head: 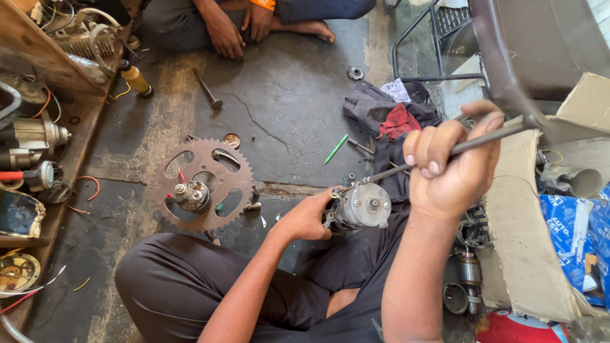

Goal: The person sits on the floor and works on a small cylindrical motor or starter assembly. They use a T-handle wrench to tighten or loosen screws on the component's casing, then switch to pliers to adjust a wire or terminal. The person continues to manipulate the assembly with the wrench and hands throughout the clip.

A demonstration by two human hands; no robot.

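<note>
My left hand (308,218) grips a small grey cylindrical motor (363,206) held over my lap, its round end cap facing up. My right hand (450,168) is closed around a long dark metal rod (476,143), whose lower tip points down at the motor's top edge. The rod's upper end carries a blurred dark head near the right. I sit cross-legged in dark trousers on a stained concrete floor.
A rusty sprocket (203,185) with a hub lies on the floor to the left. Dark and red rags (394,117), a green pen (337,148), a valve (208,89) and a bearing (355,73) lie beyond. Another person's hands (238,28) rest at top. Cardboard (524,228) stands right, a cluttered shelf (38,146) left.
</note>
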